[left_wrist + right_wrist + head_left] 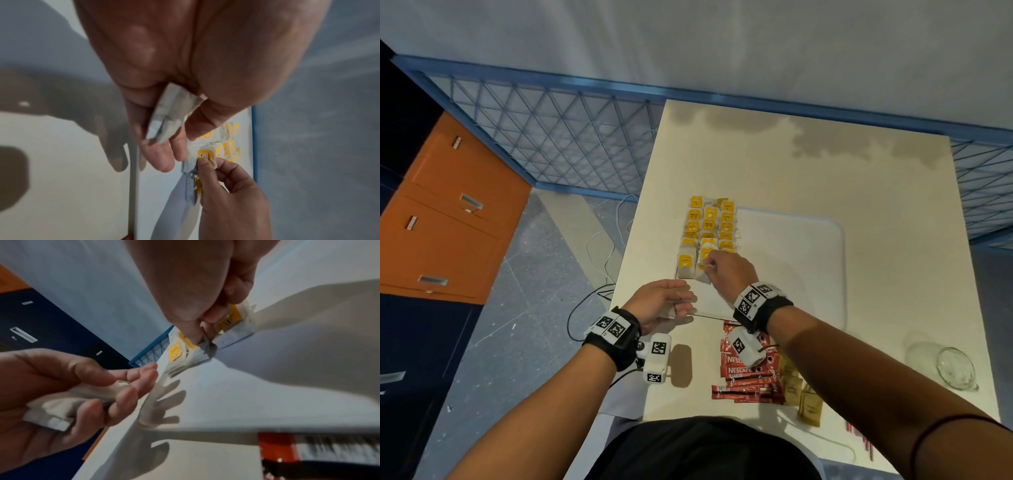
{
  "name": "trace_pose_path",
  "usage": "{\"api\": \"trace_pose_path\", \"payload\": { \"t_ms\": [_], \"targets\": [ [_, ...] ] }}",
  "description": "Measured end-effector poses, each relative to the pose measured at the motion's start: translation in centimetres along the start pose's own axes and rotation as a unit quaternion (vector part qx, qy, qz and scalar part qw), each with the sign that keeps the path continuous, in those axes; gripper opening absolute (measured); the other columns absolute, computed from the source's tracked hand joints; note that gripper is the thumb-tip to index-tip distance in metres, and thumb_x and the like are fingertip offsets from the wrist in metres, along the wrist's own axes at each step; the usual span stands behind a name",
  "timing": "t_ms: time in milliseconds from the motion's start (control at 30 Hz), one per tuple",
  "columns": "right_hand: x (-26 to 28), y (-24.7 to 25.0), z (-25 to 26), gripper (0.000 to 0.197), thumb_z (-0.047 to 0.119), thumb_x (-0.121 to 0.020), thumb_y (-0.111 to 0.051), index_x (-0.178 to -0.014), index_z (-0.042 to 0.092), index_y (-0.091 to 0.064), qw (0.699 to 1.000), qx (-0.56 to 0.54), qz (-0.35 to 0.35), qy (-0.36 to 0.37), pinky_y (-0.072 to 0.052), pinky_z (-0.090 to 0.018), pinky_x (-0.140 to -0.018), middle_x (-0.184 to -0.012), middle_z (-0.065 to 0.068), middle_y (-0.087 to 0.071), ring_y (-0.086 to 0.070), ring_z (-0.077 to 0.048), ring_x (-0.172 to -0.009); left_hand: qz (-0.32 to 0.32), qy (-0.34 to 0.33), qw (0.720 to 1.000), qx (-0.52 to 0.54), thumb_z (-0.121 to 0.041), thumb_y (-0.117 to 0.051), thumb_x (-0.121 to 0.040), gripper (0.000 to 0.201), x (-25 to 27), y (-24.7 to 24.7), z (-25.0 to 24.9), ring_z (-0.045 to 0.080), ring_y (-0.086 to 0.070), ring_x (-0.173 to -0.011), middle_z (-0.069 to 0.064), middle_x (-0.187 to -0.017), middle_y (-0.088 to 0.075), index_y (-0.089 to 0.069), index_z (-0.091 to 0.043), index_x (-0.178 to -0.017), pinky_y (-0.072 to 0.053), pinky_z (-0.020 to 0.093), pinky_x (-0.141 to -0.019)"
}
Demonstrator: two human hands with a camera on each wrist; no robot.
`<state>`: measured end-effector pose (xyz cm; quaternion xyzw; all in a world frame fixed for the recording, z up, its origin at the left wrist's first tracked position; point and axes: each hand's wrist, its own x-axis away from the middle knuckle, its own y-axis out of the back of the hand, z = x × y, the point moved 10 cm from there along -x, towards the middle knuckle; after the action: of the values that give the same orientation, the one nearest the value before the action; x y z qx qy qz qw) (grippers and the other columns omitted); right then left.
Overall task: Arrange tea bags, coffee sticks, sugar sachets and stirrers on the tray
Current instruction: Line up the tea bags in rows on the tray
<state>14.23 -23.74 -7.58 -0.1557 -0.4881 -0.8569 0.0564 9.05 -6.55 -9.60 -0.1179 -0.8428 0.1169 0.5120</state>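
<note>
Several tea bags with yellow tags (709, 226) lie in rows on the left part of the white tray (794, 267). My right hand (707, 266) reaches over the near end of the rows and pinches one tea bag (207, 154) by its top between thumb and fingers. My left hand (684, 302) hovers at the tray's near left corner, fingers curled round a few white tea bags (173, 113). Red coffee sticks (748, 377) and brown sugar sachets (803, 397) lie on the table in front of the tray, partly under my right forearm.
A clear glass jar (945, 365) lies on its side at the table's right. A few thin red sticks (859, 433) lie near the front edge. An orange drawer cabinet (448, 219) and loose cables (602, 246) are on the floor to the left.
</note>
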Motion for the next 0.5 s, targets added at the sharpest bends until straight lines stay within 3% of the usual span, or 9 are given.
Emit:
{"api": "trace_pose_path", "payload": {
  "t_ms": [133, 233, 300, 400, 500],
  "targets": [
    [-0.4, 0.0, 0.0, 0.007, 0.032, -0.098, -0.056, -0.092, 0.031, -0.055, 1.0, 0.006, -0.016, -0.002, -0.054, -0.039, -0.073, -0.102, 0.004, -0.061, -0.064, -0.028, -0.085, 0.012, 0.0, 1.0, 0.028, -0.005, -0.062, -0.096, 0.041, 0.0, 0.0, 0.5, 0.039, -0.068, -0.099, 0.031, -0.121, -0.066, -0.052, 0.004, -0.135, -0.061, 0.045, -0.074],
    [-0.1, 0.3, 0.1, 0.005, 0.034, -0.098, -0.057, -0.1, 0.031, -0.054, 1.0, -0.015, -0.024, -0.003, -0.055, -0.042, -0.076, -0.109, 0.003, -0.058, -0.064, -0.028, -0.082, 0.024, 0.009, 0.999, 0.04, -0.029, -0.058, -0.1, 0.041, -0.1, -0.7, 0.8, 0.04, -0.063, -0.109, 0.029, -0.13, -0.062, -0.058, 0.001, -0.129, -0.061, 0.046, -0.081],
    [0.4, 0.5, 0.8, 0.016, 0.036, -0.098, -0.059, -0.111, 0.027, -0.056, 0.999, -0.032, -0.027, 0.014, -0.054, -0.041, -0.076, -0.113, 0.003, -0.056, -0.063, -0.026, -0.083, 0.026, 0.012, 0.998, 0.056, -0.051, -0.044, -0.103, 0.056, -0.5, -0.6, 0.9, 0.043, -0.062, -0.112, 0.029, -0.126, -0.065, -0.055, -0.003, -0.13, -0.061, 0.046, -0.081],
    [2.3, 1.2, 2.7, 0.022, 0.041, -0.097, -0.061, -0.115, 0.029, -0.063, 0.993, -0.096, -0.021, 0.064, -0.049, -0.033, -0.076, -0.108, 0.007, -0.056, -0.06, -0.012, -0.087, 0.047, 0.023, 0.997, 0.062, -0.072, -0.028, -0.096, 0.079, -0.8, -1.1, 1.1, 0.046, -0.062, -0.112, 0.029, -0.124, -0.066, -0.055, -0.007, -0.132, -0.052, 0.061, -0.094],
    [4.4, 1.0, 5.4, 0.022, 0.043, -0.095, -0.064, -0.114, 0.035, -0.071, 0.981, -0.144, 0.042, 0.121, -0.045, -0.027, -0.075, -0.095, 0.01, -0.056, -0.054, -0.005, -0.085, 0.041, 0.01, 0.999, 0.029, -0.08, -0.018, -0.089, 0.094, -0.9, -1.2, 0.7, 0.041, -0.067, -0.094, 0.026, -0.116, -0.069, -0.058, -0.008, -0.133, -0.06, 0.046, -0.066]
  ]
}}
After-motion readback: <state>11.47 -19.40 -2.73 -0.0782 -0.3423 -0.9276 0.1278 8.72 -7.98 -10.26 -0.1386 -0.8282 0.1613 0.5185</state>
